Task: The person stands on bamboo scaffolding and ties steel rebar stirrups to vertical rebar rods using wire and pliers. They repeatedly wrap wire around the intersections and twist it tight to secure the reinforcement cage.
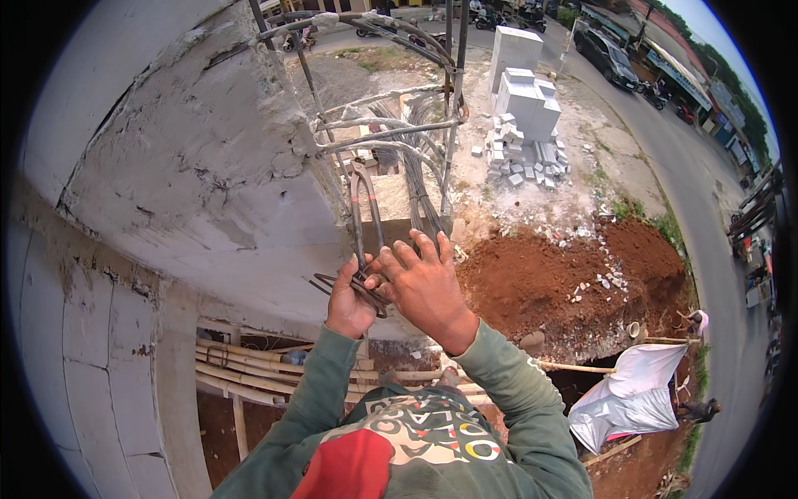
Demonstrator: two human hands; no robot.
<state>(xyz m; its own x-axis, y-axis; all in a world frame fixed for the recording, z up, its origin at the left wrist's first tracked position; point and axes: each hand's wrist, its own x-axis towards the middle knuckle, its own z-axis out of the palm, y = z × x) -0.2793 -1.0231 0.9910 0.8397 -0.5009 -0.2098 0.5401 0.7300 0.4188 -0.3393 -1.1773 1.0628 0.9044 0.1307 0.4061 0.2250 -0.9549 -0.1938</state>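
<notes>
My left hand (351, 312) grips a few bent steel rods (375, 302), whose ends stick out to its left. A pair of end-cutting pincers (356, 215) has its jaws pointing away from me; one handle runs down to my left fingertips, and I cannot tell if they hold it. My right hand (430, 290) is over the rods, thumb side against the left fingers, its other fingers spread. Whether it pinches a rod is hidden. Just beyond the right fingertips is a bundle of thin tie wire (416, 187), inside a column cage of reinforcing bars (386, 132).
A rough block wall (206, 187) rises close on my left. Bamboo poles (243, 372) lie below, by my feet. Far beneath are a red soil heap (530, 268), stacked white blocks (527, 103), a tarp (629, 387), a person (699, 410) and a road (704, 206).
</notes>
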